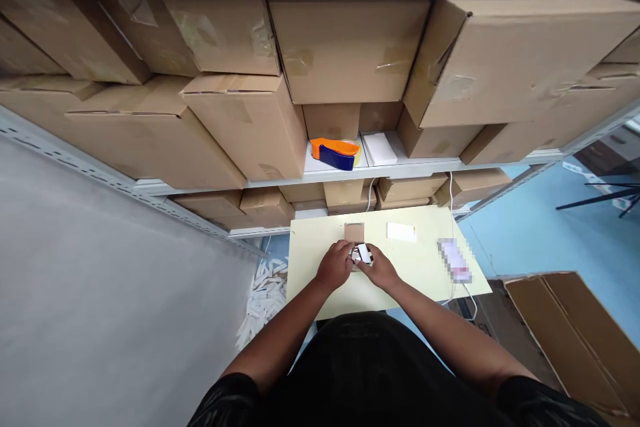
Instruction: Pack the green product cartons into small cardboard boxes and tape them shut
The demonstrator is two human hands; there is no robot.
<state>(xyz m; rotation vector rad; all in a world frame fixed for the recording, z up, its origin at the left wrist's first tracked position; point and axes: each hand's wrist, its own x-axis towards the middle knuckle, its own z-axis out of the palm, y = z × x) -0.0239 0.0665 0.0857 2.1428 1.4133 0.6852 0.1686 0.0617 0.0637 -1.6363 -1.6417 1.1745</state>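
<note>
Both my hands meet over the middle of a pale yellow table (pixel 425 267). My left hand (pixel 334 265) and my right hand (pixel 381 269) have their fingers closed on a small white and dark item (pixel 362 254) held between them. Just beyond it lies a small brown cardboard piece (pixel 354 232). A white card (pixel 401 232) lies flat to the right of it. What the small item is cannot be made out.
A blurred white device (pixel 454 260) with a cable lies at the table's right. A metal shelf (pixel 390 170) behind holds large cardboard boxes (pixel 345 47), an orange and blue tape dispenser (pixel 336 153) and a white box (pixel 379 148). White pieces (pixel 264 293) are heaped on the floor at left. Flattened cardboard (pixel 575 333) lies at right.
</note>
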